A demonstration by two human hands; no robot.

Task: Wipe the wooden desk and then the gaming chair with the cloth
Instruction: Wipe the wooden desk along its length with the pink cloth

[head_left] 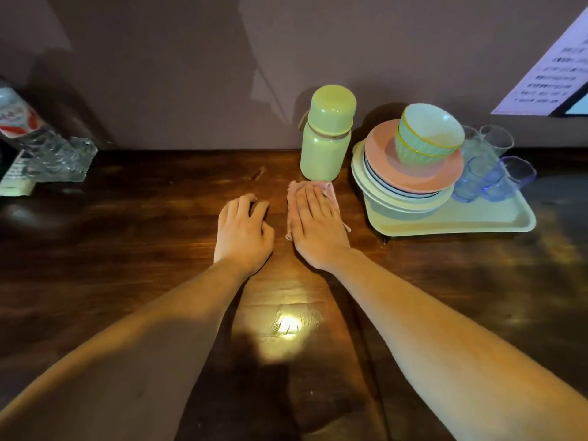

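The dark wooden desk [127, 249] fills the lower view, with a bright glare spot near the middle front. A small pink cloth [327, 189] lies on it just in front of the green bottle. My right hand [315, 224] presses flat on the cloth with straight fingers, covering most of it. My left hand [243, 230] rests on the bare wood just left of it, fingers loosely curled and holding nothing. The gaming chair is not in view.
A pale green bottle [327, 135] stands at the wall. To its right a yellow tray [477, 222] carries stacked plates, green bowls [429, 135] and blue glasses [490, 176]. A plastic bottle and glass dish [57, 157] sit far left. A paper sheet [553, 71] hangs top right.
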